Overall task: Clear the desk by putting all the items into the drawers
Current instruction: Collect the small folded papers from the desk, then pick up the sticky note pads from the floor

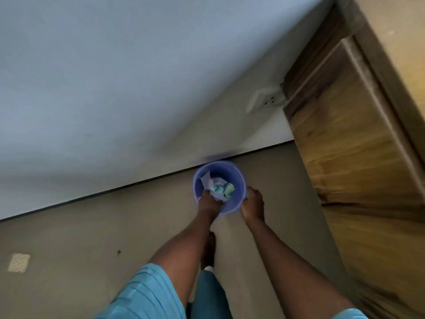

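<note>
A small blue plastic bin (236,180) stands on the floor against the wall. Crumpled white and pale green paper (219,188) lies inside it. My left hand (210,203) reaches over the near rim, with its fingers down among the paper. My right hand (251,206) grips the bin's right rim from outside. The view is blurred, so the exact finger positions are unclear. No desk top or drawer front shows here.
A pale wall (115,88) meets the beige floor (92,226) along a dark line. A white wall socket (264,101) sits low on the wall. A wooden furniture side (356,157) rises on the right. My foot (209,249) stands just behind the bin.
</note>
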